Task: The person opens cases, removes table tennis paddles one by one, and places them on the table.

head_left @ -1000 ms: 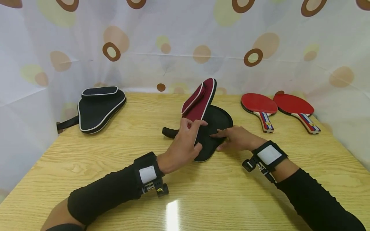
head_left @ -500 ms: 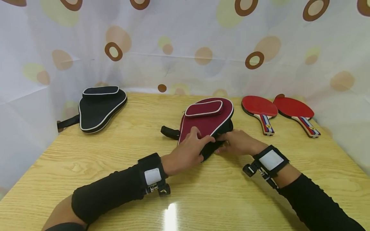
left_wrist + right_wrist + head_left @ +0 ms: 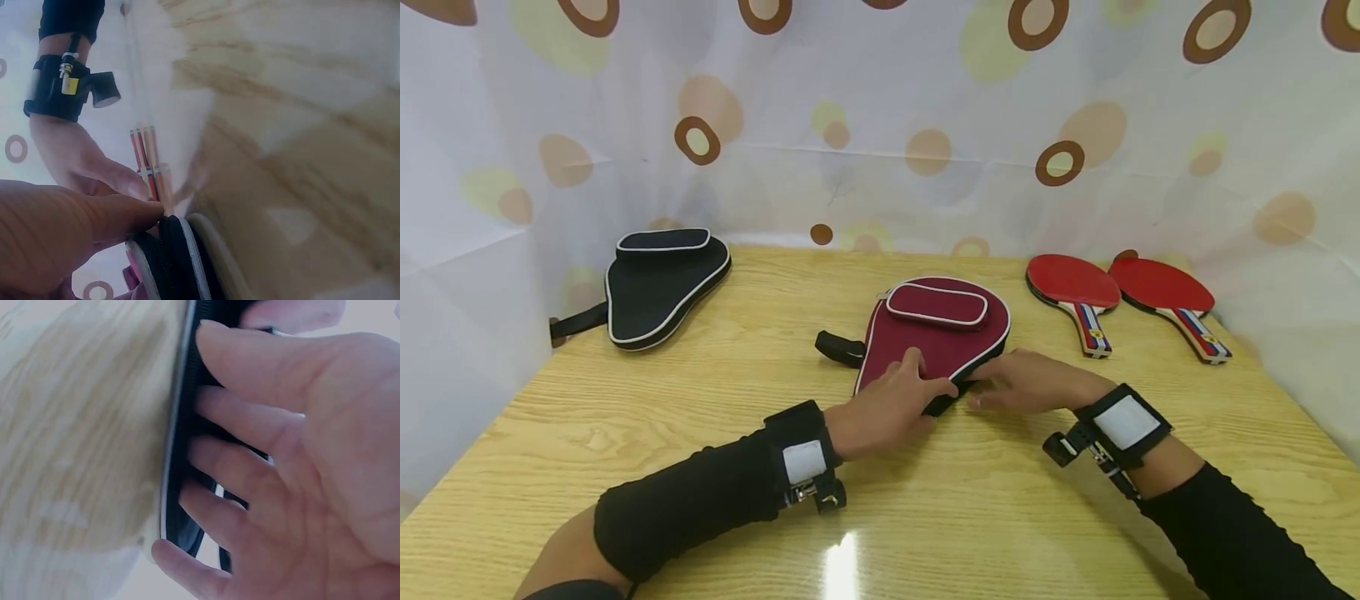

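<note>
A maroon table tennis bat case (image 3: 902, 354) with white piping and a front pocket lies on the table, its cover down over its black lower half. My left hand (image 3: 887, 408) rests on the narrow end of the cover, fingers spread. In the left wrist view a digit of the left hand (image 3: 106, 219) reaches the case's zipped edge. At the case's right side, my right hand (image 3: 1030, 381) touches the black side wall. The right wrist view shows the right hand's fingers (image 3: 234, 462) extended along that black zipped edge (image 3: 178, 425).
A black bat case (image 3: 662, 287) with white piping lies at the back left, its strap out to the left. Two red table tennis bats (image 3: 1072, 281) lie side by side at the back right, handles toward me. A patterned curtain (image 3: 865, 125) hangs behind the wooden table (image 3: 955, 517).
The raised maroon cover has come down over the black half of the case, lowered by my left hand. My right hand has stayed at the case's right side, fingers now along its outer edge.
</note>
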Demonstrator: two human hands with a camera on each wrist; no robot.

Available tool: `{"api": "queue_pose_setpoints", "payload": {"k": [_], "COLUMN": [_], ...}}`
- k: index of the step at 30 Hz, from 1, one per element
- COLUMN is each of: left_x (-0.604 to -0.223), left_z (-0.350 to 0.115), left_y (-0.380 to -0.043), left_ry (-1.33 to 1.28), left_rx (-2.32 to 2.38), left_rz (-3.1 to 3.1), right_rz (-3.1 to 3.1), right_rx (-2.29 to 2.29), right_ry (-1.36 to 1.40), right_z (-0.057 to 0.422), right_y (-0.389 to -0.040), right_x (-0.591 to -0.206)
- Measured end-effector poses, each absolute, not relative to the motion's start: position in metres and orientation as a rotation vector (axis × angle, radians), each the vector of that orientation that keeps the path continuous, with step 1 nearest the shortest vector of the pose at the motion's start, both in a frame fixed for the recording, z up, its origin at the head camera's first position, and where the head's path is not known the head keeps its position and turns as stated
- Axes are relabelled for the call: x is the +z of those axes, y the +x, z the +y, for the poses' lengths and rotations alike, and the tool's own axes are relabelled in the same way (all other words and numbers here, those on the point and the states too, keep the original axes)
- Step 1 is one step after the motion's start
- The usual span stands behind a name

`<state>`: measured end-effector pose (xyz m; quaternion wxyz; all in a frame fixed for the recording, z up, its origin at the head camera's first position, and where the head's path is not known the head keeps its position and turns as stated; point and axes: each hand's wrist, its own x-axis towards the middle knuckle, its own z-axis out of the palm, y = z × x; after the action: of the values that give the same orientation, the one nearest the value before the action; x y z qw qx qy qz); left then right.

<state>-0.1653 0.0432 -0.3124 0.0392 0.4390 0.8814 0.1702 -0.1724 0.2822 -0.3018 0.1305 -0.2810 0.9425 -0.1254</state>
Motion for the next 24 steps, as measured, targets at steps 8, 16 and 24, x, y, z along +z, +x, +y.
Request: {"api": "queue_pose_setpoints", "payload": {"k": [8,16,24], "left_x": [-0.315,-0.314,-0.315], "left_z": [0.047,0.049,0.046], "left_y": [-0.169,-0.172,-0.172], "left_ry": [1.321,1.337,1.358], "left_rx": [0.485,0.358,0.348], "left_rz": [2.719,2.728,2.732], "right_rz": [2.649,2.662,2.677], "right_rx": [-0.402,-0.405,-0.397], "right_ry": [-0.697,-0.713,-0.723], "right_z": [0.294,0.291,0.287], "right_y": [-0.165,-0.167,-0.166], "right_x": [-0.286,-0.279,-0.283]}}
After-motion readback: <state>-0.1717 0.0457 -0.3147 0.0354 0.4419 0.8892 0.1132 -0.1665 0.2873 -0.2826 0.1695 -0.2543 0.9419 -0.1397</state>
